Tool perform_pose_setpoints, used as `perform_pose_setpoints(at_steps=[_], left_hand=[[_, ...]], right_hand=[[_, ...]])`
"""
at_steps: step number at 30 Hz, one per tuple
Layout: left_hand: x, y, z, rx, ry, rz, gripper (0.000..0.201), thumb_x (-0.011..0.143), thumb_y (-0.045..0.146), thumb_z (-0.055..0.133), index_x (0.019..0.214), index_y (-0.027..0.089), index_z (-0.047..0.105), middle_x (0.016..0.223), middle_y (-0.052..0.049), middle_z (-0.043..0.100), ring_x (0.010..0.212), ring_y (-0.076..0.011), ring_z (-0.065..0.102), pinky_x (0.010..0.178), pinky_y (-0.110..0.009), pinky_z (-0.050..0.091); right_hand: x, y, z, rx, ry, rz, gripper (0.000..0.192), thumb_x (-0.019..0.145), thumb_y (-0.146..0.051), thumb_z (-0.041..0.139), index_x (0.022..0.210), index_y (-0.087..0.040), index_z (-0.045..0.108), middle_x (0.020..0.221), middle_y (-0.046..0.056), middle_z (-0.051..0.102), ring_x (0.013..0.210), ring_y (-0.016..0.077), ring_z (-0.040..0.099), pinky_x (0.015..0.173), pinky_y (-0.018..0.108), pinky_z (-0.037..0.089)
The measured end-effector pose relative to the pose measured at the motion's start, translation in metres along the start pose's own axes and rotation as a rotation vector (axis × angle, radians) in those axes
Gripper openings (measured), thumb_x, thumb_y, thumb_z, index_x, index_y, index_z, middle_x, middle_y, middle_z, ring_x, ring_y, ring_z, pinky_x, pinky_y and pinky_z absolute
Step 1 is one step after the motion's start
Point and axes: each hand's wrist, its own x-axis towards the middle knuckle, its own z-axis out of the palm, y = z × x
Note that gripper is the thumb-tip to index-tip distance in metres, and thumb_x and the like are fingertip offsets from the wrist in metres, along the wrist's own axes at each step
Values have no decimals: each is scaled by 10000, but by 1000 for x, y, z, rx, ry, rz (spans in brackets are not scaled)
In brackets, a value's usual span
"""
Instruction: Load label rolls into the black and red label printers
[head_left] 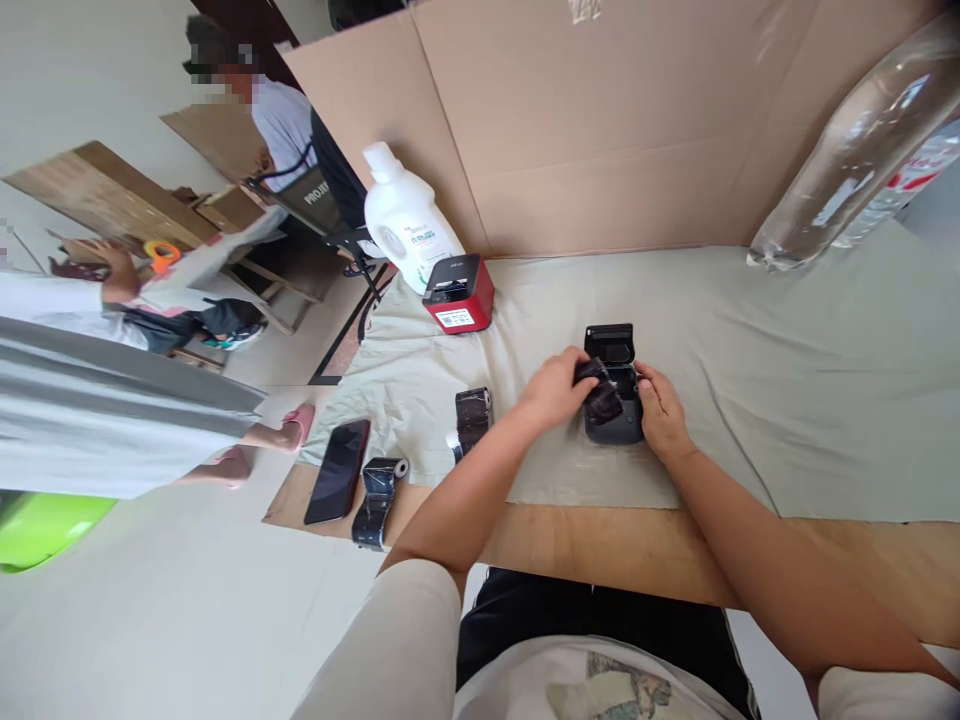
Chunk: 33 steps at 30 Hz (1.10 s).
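the left hand (553, 388) pinches a dark shiny strip (602, 400) over the black device (613, 432), while the right hand (666, 412) curls round the device's right side, holding it. the device sits on the cloth-covered surface (840, 400), a little in from the wooden near edge (600, 535), its lid (609, 343) raised on the far side. cloth stretches wide to the right; a cardboard wall (600, 130) bounds the far side. a phone (337, 472) and dark roll (376, 500) lie by the near left corner.
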Motion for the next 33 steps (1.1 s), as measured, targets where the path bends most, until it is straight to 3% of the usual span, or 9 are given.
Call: perform_pose_setpoints(at_steps=[5,9,13,15,17,20,25,30,33], left_hand=[[-33,-64,-45,194,-261,-111,262,853,269,573,1103,211,625,1132,-74,704,1041,-262,641,903,-380,490],[-48,-94,-53,318,-185,-124,291,811,277,607,1088,205,657,1123,-97,694,1127,-308,591,989,-460,453],[-64,-116,-55,253,54,-56,287,809,293,603,1077,201,652,1255,-99,632,1246,-298,508,1079,-467,404],[-77,-131,-58,240,156,-148,294,833,251,530,1103,189,627,1231,-110,629,1221,-277,524,1075,-450,413],[-91,-147,-61,255,143,-298,342,791,186,503,1117,180,605,1159,-109,649,1170,-275,556,1042,-444,439],[-111,-165,-59,230,-1,-396,425,692,151,529,1112,169,596,1092,-92,669,1090,-271,600,1000,-425,468],[-126,-172,-47,156,22,-372,472,619,251,638,1086,183,622,1078,-79,669,1064,-280,608,1001,-421,463],[-129,-165,-47,102,13,-313,222,652,260,577,854,202,650,1043,-61,678,1048,-256,606,992,-383,459],[-131,-161,-46,31,-39,-299,358,652,253,565,998,208,649,1053,-47,678,1005,-241,607,958,-376,477]], right_hand=[[0,-1,2,-15,4,0,570,948,-638,364,1215,-222,648,1272,119,663,1223,278,576,1098,548,410],[0,0,1,-16,-11,6,580,944,-645,367,1224,-216,639,1274,121,661,1220,279,575,1094,546,408],[1,0,0,-15,-10,18,585,932,-652,388,1226,-209,632,1271,126,657,1207,282,576,1085,543,410],[0,0,0,-10,-15,34,570,931,-644,399,1229,-216,628,1266,122,656,1195,281,577,1075,541,415],[0,0,0,-3,-22,53,558,929,-637,411,1232,-220,624,1255,119,657,1180,283,577,1061,539,423],[0,1,1,4,-22,69,550,925,-633,424,1230,-220,623,1231,120,659,1152,283,577,1038,535,435],[0,2,1,6,-28,74,529,930,-609,431,1239,-220,613,1193,114,661,1088,266,586,999,510,456],[0,1,1,9,-49,106,545,920,-612,434,1248,-210,603,1190,127,653,1056,271,587,989,536,454],[0,0,1,16,-44,117,565,911,-628,445,1236,-195,607,1203,136,651,1079,276,586,999,541,450]])
